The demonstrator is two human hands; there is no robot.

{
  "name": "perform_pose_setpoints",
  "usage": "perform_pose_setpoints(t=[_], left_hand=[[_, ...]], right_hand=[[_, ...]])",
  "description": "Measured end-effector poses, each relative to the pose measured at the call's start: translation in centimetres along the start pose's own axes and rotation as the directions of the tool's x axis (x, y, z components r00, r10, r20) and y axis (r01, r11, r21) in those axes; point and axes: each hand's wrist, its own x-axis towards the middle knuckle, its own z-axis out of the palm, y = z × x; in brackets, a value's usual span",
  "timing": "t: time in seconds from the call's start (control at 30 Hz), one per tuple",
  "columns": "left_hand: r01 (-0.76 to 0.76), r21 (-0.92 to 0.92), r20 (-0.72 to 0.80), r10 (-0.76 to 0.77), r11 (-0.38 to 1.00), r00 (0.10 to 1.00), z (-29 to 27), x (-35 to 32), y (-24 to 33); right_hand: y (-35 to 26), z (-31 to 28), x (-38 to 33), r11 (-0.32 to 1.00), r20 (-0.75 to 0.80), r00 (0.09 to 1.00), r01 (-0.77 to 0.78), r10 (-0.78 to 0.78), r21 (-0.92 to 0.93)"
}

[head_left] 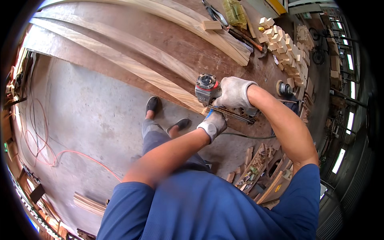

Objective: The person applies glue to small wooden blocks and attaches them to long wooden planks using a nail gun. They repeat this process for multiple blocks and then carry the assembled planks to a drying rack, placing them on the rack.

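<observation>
Head view: both gloved hands, right (234,93) and left (214,124), closed around a nail gun (207,89) at a curved plank (160,80).

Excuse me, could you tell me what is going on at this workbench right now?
A person in a blue shirt leans over a brown workbench, both hands gloved. The right hand grips a red and grey nail gun, pressed at the near end of a long curved wooden strip. The left hand is just below the tool at the bench edge. Small wooden blocks and a hammer lie farther along the bench.
</observation>
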Motion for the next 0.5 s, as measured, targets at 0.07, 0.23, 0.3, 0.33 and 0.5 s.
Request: perform_pose_setpoints(t=[0.07, 0.23, 0.3, 0.33, 0.5], left_hand=[[0.007, -0.216, -0.009, -0.010, 0.976, 1.000, -0.7, 0.1, 0.2], [0.067, -0.522, -0.142, -0.164, 0.850, 0.976, 1.0, 0.0, 0.1], [0.100, -0.574, -0.102, -0.192, 0.813, 0.976, 0.4, -0.2, -0.1], [0.099, -0.550, -0.085, -0.174, 0.829, 0.981, -0.3, -0.5, -0.3], [0.121, -0.963, 0.072, -0.202, 0.242, 0.977, -4.2, -1.9, -1.4]], right_hand=[[0.2, 0.0, 0.1, 0.999, -0.017, 1.000, 0.018, -0.019, -0.032], [-0.1, 0.2, 0.7, 0.999, 0.025, 1.000, -0.013, 0.014, -0.037], [-0.2, 0.0, 0.9, 0.998, 0.022, 1.000, 0.000, 0.002, -0.061], [-0.4, -0.1, 0.8, 0.998, 0.026, 1.000, -0.002, 0.004, -0.063], [0.0, 0.0, 1.1, 0.998, 0.029, 1.000, 0.011, -0.010, -0.058]])
